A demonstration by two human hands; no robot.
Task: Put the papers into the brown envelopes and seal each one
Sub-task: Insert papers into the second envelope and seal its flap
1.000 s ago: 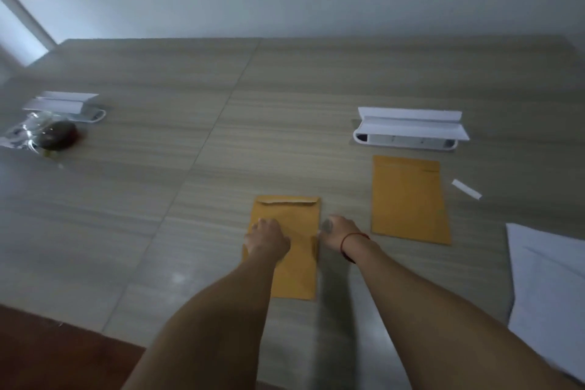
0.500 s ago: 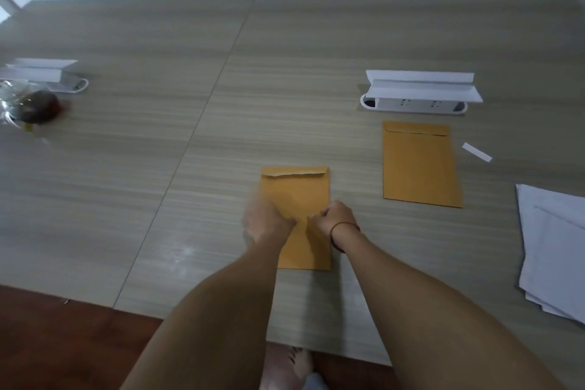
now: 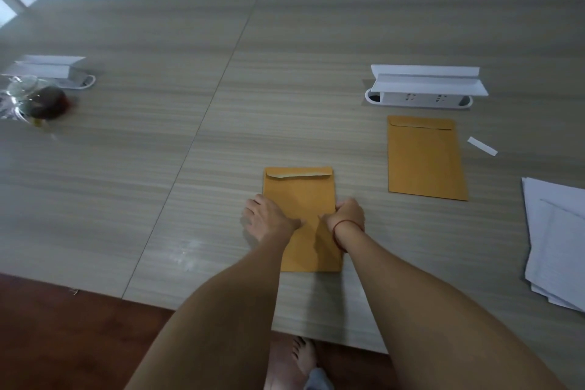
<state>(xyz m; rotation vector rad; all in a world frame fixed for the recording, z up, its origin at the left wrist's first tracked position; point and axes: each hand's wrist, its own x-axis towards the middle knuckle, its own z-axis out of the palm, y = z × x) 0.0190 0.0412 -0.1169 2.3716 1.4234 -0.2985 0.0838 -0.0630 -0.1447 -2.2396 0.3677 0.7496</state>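
Observation:
A brown envelope (image 3: 299,196) lies flat on the table in front of me, its flap folded down at the far end with a slightly wavy edge. My left hand (image 3: 269,220) rests with spread fingers on its left edge. My right hand (image 3: 348,215), a red string on the wrist, has curled fingers at the envelope's right edge and seems to pinch it. A second brown envelope (image 3: 425,161) lies flat to the right, flap down. A stack of white papers (image 3: 557,241) sits at the right edge of the view.
A white peel-off strip (image 3: 482,146) lies beside the second envelope. A white socket box with a raised lid (image 3: 421,89) stands behind it, another (image 3: 53,68) at far left next to a clear bag with something dark (image 3: 34,103). The table's near edge (image 3: 221,317) runs above a reddish floor.
Both hands have slid back toward me along the envelope. My left hand has spread out over the left edge and my right hand has curled at the right edge.

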